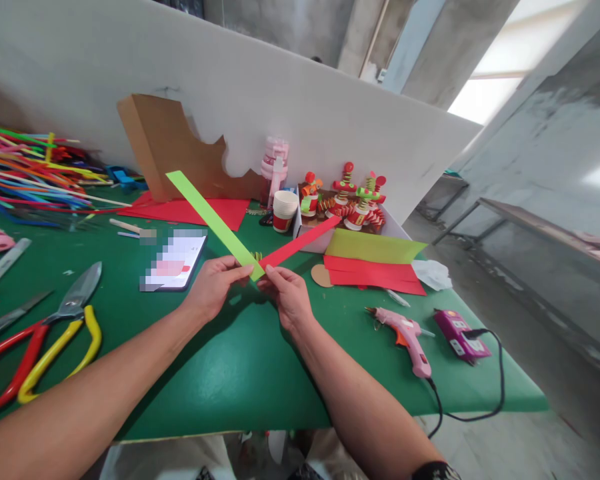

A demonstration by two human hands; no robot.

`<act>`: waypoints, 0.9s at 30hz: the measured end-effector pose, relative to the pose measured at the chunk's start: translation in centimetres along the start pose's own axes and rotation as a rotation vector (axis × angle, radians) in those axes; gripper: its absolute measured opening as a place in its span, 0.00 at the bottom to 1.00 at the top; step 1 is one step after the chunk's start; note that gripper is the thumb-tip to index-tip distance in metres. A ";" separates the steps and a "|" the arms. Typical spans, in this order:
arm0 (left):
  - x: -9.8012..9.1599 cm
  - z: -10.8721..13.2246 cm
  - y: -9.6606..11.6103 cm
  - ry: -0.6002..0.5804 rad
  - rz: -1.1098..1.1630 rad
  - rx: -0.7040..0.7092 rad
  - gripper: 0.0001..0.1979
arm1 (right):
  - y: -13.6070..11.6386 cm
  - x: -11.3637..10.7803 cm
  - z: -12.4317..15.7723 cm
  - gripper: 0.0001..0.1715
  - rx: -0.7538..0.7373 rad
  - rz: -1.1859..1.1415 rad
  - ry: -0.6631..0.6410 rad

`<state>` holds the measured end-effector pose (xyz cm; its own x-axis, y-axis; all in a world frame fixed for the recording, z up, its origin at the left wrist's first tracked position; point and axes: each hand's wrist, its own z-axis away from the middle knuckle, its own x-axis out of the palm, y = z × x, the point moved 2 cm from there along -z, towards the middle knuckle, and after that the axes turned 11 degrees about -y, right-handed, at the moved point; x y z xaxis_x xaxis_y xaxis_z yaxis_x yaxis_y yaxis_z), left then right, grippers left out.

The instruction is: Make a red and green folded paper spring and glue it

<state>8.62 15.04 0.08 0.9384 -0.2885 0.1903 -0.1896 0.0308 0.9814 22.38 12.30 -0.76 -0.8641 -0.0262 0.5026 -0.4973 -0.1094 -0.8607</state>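
A light green paper strip (210,217) slants up to the left, its lower end pinched in my left hand (215,283). My right hand (287,293) pinches the lower end of a red paper strip (303,241), which slants up to the right. The two ends meet between my fingertips, above the green tabletop, forming a V. Exactly how they overlap is partly covered by my fingers. Left of my left hand lies a phone (173,263). Beyond my right hand, red paper sheets (375,275) and a yellow-green sheet (375,247) lie on the table.
On the right are a pink glue gun (405,337) and a purple power box (463,335) with a cable. Large scissors (55,333) lie at left, below many pipe cleaners (40,177). Paper cups (284,210) and a box of cup figures (350,200) stand at the back.
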 end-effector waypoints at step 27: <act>0.4 0.1 0.3 0.036 -0.032 0.031 0.14 | 0.7 0.5 0.1 0.15 0.066 -0.096 0.019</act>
<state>8.91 14.79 0.48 0.9538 -0.2542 0.1600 -0.1675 -0.0079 0.9858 21.61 12.06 -1.14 -0.8147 0.0064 0.5799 -0.5718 -0.1758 -0.8013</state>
